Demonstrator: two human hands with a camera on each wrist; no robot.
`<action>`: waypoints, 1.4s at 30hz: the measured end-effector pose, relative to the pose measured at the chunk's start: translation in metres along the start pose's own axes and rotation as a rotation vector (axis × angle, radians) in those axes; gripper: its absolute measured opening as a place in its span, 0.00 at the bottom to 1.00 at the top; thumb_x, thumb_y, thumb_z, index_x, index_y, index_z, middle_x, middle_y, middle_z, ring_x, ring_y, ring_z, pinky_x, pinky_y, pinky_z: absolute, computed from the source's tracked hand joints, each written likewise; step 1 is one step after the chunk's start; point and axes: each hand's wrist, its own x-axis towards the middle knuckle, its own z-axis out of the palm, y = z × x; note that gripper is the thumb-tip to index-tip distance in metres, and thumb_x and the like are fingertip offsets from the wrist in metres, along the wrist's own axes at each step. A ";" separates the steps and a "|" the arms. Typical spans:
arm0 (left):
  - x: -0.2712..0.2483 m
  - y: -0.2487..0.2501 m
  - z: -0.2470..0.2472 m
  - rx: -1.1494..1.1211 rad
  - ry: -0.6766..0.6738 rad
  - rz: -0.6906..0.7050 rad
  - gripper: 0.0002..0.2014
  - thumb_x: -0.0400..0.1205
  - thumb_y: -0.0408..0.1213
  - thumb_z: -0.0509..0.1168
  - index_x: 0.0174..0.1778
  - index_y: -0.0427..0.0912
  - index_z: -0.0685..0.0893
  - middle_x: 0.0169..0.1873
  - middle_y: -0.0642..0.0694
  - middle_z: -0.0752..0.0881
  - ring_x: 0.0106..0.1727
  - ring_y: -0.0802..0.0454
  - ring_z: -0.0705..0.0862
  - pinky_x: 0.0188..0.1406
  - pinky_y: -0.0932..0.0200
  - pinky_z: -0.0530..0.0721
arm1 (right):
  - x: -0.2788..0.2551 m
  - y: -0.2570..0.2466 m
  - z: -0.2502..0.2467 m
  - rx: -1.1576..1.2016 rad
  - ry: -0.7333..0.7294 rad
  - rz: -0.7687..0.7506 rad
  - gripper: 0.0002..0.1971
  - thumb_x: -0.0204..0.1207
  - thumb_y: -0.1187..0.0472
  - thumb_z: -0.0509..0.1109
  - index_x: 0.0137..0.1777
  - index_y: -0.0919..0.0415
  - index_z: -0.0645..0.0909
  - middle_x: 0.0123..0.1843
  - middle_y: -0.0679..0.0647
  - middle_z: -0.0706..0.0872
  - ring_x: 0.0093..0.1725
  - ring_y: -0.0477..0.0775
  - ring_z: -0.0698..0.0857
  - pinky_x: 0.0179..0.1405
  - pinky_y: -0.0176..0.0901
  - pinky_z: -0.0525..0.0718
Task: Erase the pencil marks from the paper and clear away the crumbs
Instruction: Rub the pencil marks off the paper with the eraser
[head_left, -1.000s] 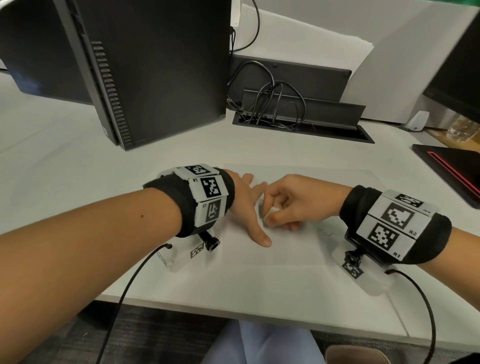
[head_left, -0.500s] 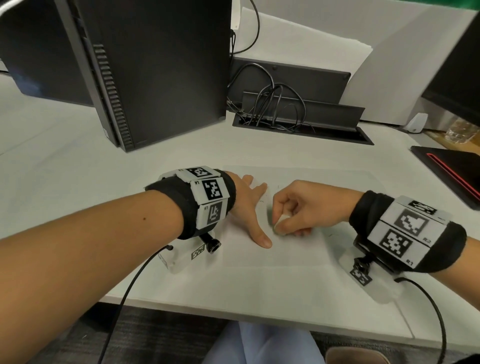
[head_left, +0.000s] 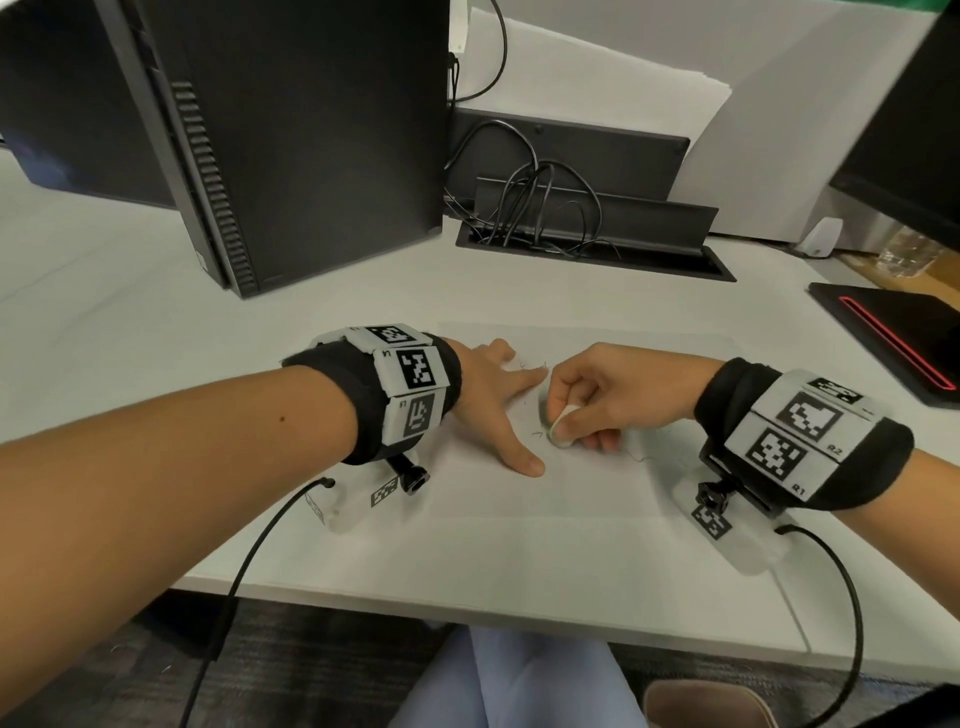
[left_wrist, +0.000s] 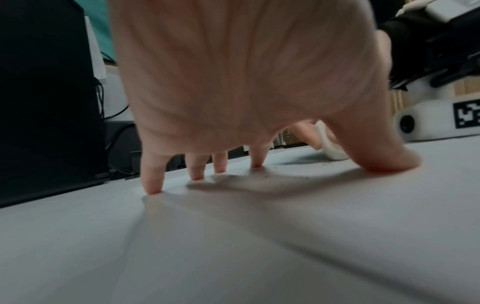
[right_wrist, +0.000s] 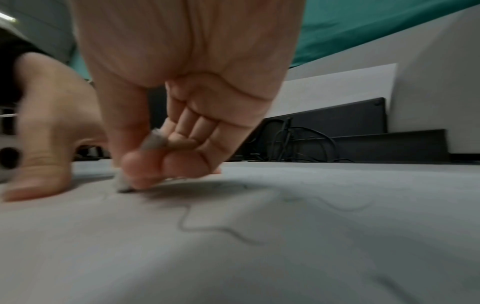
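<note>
A white sheet of paper (head_left: 597, 483) lies flat on the desk and carries faint wavy pencil lines (right_wrist: 223, 230). My left hand (head_left: 498, 405) rests on the paper's left part with fingers spread straight, fingertips (left_wrist: 153, 188) and thumb pressing down. My right hand (head_left: 587, 400) pinches a small white eraser (head_left: 562, 431) and holds its end against the paper just right of my left thumb. From the right wrist the eraser (right_wrist: 124, 183) touches the sheet under curled fingers. Small dark crumbs (left_wrist: 262, 175) lie near my left fingertips.
A black computer tower (head_left: 291, 130) stands at the back left. A cable tray with black cords (head_left: 566, 223) sits behind the paper. A black pad with a red stripe (head_left: 893, 332) lies at the right. The desk's front edge (head_left: 467, 608) runs close below my wrists.
My right hand has slid the eraser back and forth beside my left thumb, ending slightly lower and to the right. My left hand has stayed pressed on the paper.
</note>
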 end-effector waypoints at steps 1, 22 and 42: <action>0.000 0.002 0.000 0.001 0.001 -0.003 0.55 0.67 0.71 0.65 0.80 0.65 0.35 0.81 0.50 0.38 0.83 0.45 0.47 0.79 0.41 0.59 | 0.000 -0.002 0.002 -0.003 -0.035 -0.016 0.03 0.72 0.66 0.74 0.42 0.61 0.82 0.32 0.59 0.85 0.28 0.51 0.81 0.30 0.35 0.82; 0.003 0.006 -0.002 0.035 -0.004 -0.045 0.59 0.63 0.74 0.66 0.79 0.64 0.33 0.82 0.48 0.36 0.83 0.42 0.52 0.78 0.41 0.62 | -0.001 -0.001 -0.007 -0.162 0.111 0.003 0.02 0.71 0.65 0.74 0.41 0.60 0.83 0.31 0.58 0.86 0.22 0.44 0.79 0.30 0.32 0.79; 0.000 0.009 -0.004 0.040 -0.028 -0.038 0.58 0.64 0.71 0.67 0.80 0.63 0.34 0.82 0.47 0.36 0.82 0.43 0.53 0.76 0.44 0.63 | -0.006 -0.004 0.003 -0.177 0.020 -0.030 0.03 0.71 0.64 0.75 0.39 0.59 0.83 0.31 0.61 0.86 0.24 0.47 0.80 0.29 0.31 0.80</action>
